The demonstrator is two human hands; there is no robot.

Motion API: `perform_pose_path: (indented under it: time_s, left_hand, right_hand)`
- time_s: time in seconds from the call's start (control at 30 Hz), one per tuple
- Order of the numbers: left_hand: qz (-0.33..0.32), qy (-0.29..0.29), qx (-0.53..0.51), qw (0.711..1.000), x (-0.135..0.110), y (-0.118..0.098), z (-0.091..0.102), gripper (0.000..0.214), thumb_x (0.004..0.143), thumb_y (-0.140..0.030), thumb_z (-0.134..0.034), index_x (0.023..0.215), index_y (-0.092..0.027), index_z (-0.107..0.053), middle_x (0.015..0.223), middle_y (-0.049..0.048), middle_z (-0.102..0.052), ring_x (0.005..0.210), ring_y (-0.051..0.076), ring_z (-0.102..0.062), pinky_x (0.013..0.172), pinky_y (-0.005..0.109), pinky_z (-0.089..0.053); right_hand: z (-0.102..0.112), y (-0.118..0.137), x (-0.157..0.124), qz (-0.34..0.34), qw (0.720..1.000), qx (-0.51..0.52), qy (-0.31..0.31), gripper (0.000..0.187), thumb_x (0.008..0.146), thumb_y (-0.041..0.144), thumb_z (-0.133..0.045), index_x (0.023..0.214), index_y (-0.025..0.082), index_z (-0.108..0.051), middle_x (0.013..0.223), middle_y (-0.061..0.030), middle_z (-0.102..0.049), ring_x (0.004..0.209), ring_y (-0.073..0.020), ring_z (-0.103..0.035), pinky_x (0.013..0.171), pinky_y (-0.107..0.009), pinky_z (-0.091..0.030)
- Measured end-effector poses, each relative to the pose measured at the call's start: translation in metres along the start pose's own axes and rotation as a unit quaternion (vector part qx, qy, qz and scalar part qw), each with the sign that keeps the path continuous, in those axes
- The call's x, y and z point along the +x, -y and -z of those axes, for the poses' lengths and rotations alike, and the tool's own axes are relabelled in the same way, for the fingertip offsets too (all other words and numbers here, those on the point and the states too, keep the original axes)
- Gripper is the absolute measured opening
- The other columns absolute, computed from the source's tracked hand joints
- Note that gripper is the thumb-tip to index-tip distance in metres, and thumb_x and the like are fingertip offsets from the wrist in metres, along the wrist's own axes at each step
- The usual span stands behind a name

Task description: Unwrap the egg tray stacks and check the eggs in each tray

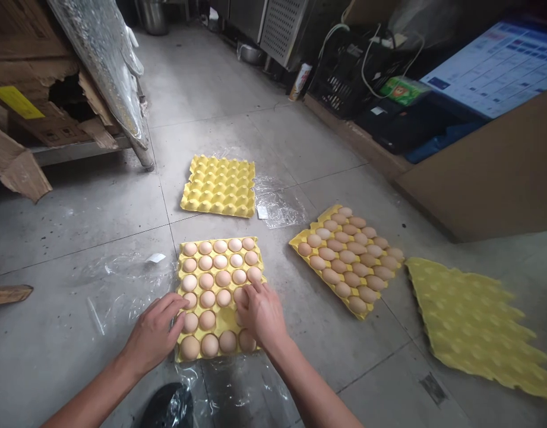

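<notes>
A yellow egg tray (183, 278) full of pale brown eggs (221, 261) lies on the concrete floor in front of me. My left hand (156, 333) rests at the tray's left edge with its fingers stretched toward the eggs, holding nothing. My right hand (261, 312) lies on the tray's right side, fingers curled over the eggs there; whether it grips one is hidden.
An empty yellow tray (220, 185) lies farther back. A second filled tray (318, 221) sits to the right, with an overturned yellow tray (473, 324) beyond it. Clear plastic wrap (280, 208) litters the floor. Cardboard (19, 160) and a rack stand left; crates and boxes right.
</notes>
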State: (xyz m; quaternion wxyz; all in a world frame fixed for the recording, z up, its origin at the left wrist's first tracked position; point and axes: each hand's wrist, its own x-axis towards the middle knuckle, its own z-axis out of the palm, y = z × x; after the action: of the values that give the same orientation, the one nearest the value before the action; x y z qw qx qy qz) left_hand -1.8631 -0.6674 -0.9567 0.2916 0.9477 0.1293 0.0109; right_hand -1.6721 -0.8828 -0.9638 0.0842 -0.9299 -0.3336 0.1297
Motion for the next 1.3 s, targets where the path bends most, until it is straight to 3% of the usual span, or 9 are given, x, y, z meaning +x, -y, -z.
perform_pose_path:
  time_s: [0.1, 0.23, 0.4, 0.53, 0.7, 0.87, 1.1, 1.17, 1.3]
  left_hand:
    - [0.000, 0.000, -0.008, 1.000, 0.000, -0.002, 0.002, 0.026, 0.102, -0.020, -0.052, 0.124, -0.028, -0.063, 0.123, 0.0034, -0.069, 0.108, 0.019, -0.068, 0.095, 0.034, -0.058]
    - [0.003, 0.006, -0.015, 1.000, 0.000, -0.006, 0.003, 0.024, 0.102, -0.020, -0.051, 0.121, -0.029, -0.063, 0.121, 0.0026, -0.070, 0.107, 0.019, -0.069, 0.093, 0.034, -0.058]
    - [0.003, 0.009, -0.018, 1.000, -0.001, -0.007, 0.003, 0.024, 0.103, -0.021, -0.050, 0.121, -0.029, -0.063, 0.121, 0.0033, -0.070, 0.107, 0.019, -0.069, 0.094, 0.034, -0.057]
    - [0.004, 0.006, -0.022, 1.000, -0.003, -0.005, 0.003, 0.027, 0.103, -0.021, -0.050, 0.126, -0.030, -0.062, 0.121, 0.0025, -0.069, 0.108, 0.019, -0.068, 0.095, 0.034, -0.057]
    - [0.015, 0.003, -0.024, 1.000, -0.003, -0.001, 0.002, 0.029, 0.102, -0.022, -0.051, 0.127, -0.031, -0.063, 0.123, 0.0021, -0.068, 0.109, 0.019, -0.068, 0.095, 0.036, -0.057]
    - [0.026, -0.001, -0.031, 0.999, 0.001, 0.010, -0.002, 0.025, 0.102, -0.023, -0.051, 0.122, -0.030, -0.064, 0.121, 0.0027, -0.069, 0.108, 0.018, -0.069, 0.093, 0.033, -0.058]
    - [0.013, -0.050, 0.050, 0.997, 0.018, 0.029, -0.018, 0.036, 0.103, -0.025, -0.052, 0.138, -0.028, -0.060, 0.124, 0.0066, -0.068, 0.114, 0.023, -0.068, 0.098, 0.037, -0.057]
    - [0.032, -0.030, 0.066, 0.997, 0.029, 0.028, -0.020, 0.038, 0.103, -0.031, -0.052, 0.141, -0.030, -0.059, 0.122, 0.0068, -0.067, 0.106, 0.023, -0.069, 0.091, 0.037, -0.058]
    - [0.080, -0.001, 0.053, 0.995, 0.053, 0.021, -0.018, 0.030, 0.099, -0.043, -0.060, 0.124, -0.027, -0.066, 0.116, 0.0058, -0.065, 0.097, 0.023, -0.068, 0.083, 0.037, -0.056]
  right_hand:
    - [0.002, 0.003, -0.004, -0.013, 1.000, 0.012, 0.000, 0.006, 0.084, 0.022, -0.070, 0.085, 0.023, -0.064, 0.100, -0.0071, -0.076, 0.097, -0.0293, -0.065, 0.076, -0.041, -0.042]
    - [0.000, 0.003, -0.007, -0.026, 0.999, 0.043, 0.011, 0.019, 0.087, 0.036, -0.075, 0.095, 0.021, -0.066, 0.100, -0.0079, -0.075, 0.099, -0.0305, -0.064, 0.082, -0.043, -0.043]
    - [-0.011, -0.002, -0.009, -0.006, 0.997, 0.079, -0.005, 0.029, 0.087, 0.027, -0.072, 0.116, 0.022, -0.068, 0.110, -0.0092, -0.073, 0.104, -0.0313, -0.063, 0.084, -0.042, -0.045]
    - [-0.011, -0.005, -0.009, -0.001, 0.995, 0.100, -0.014, 0.021, 0.082, 0.021, -0.069, 0.102, 0.024, -0.070, 0.108, -0.0086, -0.071, 0.096, -0.0287, -0.063, 0.079, -0.040, -0.046]
    - [-0.006, -0.007, -0.015, -0.008, 0.982, 0.184, -0.036, 0.027, 0.074, 0.013, -0.068, 0.099, 0.022, -0.064, 0.095, -0.0049, -0.070, 0.092, -0.0266, -0.063, 0.079, -0.038, -0.049]
    - [-0.018, -0.015, -0.022, 0.010, 0.964, 0.255, -0.079, 0.027, 0.078, 0.012, -0.070, 0.100, 0.024, -0.062, 0.097, -0.0025, -0.072, 0.095, -0.0243, -0.063, 0.082, -0.037, -0.053]
    - [-0.023, -0.018, -0.024, 0.062, 0.970, 0.213, -0.100, 0.022, 0.092, 0.028, -0.070, 0.114, 0.024, -0.066, 0.119, -0.0089, -0.072, 0.111, -0.0294, -0.061, 0.098, -0.047, -0.054]
    - [-0.018, -0.021, -0.020, 0.044, 0.972, 0.207, -0.105, 0.018, 0.096, 0.033, -0.066, 0.112, 0.025, -0.069, 0.118, -0.0090, -0.070, 0.110, -0.0286, -0.061, 0.097, -0.046, -0.055]
    - [-0.007, -0.033, 0.002, -0.072, 0.969, 0.207, -0.118, 0.026, 0.099, 0.037, -0.058, 0.118, 0.021, -0.067, 0.116, -0.0116, -0.067, 0.106, -0.0287, -0.065, 0.091, -0.045, -0.056]
